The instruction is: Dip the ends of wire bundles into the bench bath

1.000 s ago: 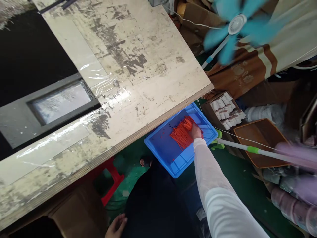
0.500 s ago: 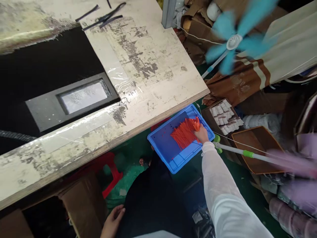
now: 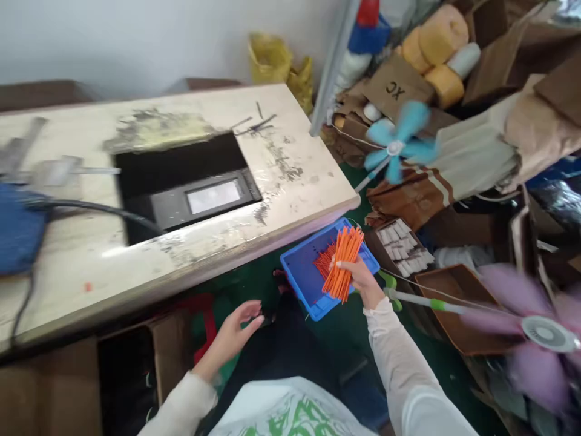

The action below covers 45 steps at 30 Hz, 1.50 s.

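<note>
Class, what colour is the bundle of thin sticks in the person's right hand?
The bundle is bright orange, seen best in the current head view.

A pale wall (image 3: 158, 36) rises behind a scuffed table (image 3: 313, 194); a red stool (image 3: 210, 324), probably, stands on green floor (image 3: 349, 327).

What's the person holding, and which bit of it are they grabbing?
A bundle of thin orange strands, gripped around its middle by the right hand. The left hand appears empty.
</note>
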Available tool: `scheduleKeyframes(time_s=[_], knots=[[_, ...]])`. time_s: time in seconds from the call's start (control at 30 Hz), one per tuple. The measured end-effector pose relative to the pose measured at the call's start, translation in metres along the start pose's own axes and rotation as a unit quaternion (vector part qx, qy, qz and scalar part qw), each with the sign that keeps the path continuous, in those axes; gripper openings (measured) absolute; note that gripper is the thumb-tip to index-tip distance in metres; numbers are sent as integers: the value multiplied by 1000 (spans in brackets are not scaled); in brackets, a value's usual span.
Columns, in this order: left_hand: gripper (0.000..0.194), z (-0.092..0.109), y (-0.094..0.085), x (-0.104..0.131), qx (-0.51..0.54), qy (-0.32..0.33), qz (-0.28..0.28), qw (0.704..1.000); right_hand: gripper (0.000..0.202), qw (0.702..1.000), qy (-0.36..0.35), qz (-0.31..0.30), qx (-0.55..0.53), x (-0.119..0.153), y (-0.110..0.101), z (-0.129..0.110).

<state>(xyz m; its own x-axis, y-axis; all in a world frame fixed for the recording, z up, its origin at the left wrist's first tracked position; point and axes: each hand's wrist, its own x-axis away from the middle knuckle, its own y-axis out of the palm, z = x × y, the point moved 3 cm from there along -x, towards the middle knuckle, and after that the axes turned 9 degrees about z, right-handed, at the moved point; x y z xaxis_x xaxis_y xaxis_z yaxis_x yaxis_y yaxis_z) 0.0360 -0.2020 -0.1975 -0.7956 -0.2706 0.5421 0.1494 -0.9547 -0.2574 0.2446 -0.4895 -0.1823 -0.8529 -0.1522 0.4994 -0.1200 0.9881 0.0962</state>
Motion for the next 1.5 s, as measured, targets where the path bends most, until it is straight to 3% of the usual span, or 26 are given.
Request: scheduleKeyframes(time_s=[0.07,0.13,0.23,0.3,0.4,0.57,0.63,0.73,0.87,1.0,1.13,1.27,1.37,1.5], knots=[[67,60,1,-6,17,82,-2,996,27,995,22,-94,-40,21,54,-11],[77,105,-6,-9,48,134,19,990,27,982,40,-179,-43,40,108,-21],[75,139,-29,-8,116,167,19,979,32,957,56,-283,-23,62,179,-31],[62,139,-50,-1,171,148,20,974,36,929,85,-359,3,74,218,-32],[57,121,-82,15,258,108,51,959,32,872,136,-466,62,89,267,-26],[54,94,-135,33,344,111,154,920,32,813,131,-544,159,98,340,-15],[50,91,-161,35,335,135,206,910,30,797,81,-569,187,98,373,-17],[43,94,-206,34,254,176,267,913,26,774,-72,-599,191,91,428,-31],[45,101,-258,29,151,206,325,911,27,699,-218,-654,191,77,490,-44],[75,95,-282,22,131,225,377,889,32,647,-273,-683,202,55,523,-32],[89,72,-281,7,139,227,407,874,43,644,-295,-673,215,35,529,-5],[80,55,-276,-8,173,204,405,874,39,632,-293,-683,218,26,532,11],[63,55,-280,-12,196,172,390,883,32,626,-271,-691,240,26,537,6],[47,69,-289,-4,245,169,304,905,18,602,-121,-735,287,34,537,-8]])
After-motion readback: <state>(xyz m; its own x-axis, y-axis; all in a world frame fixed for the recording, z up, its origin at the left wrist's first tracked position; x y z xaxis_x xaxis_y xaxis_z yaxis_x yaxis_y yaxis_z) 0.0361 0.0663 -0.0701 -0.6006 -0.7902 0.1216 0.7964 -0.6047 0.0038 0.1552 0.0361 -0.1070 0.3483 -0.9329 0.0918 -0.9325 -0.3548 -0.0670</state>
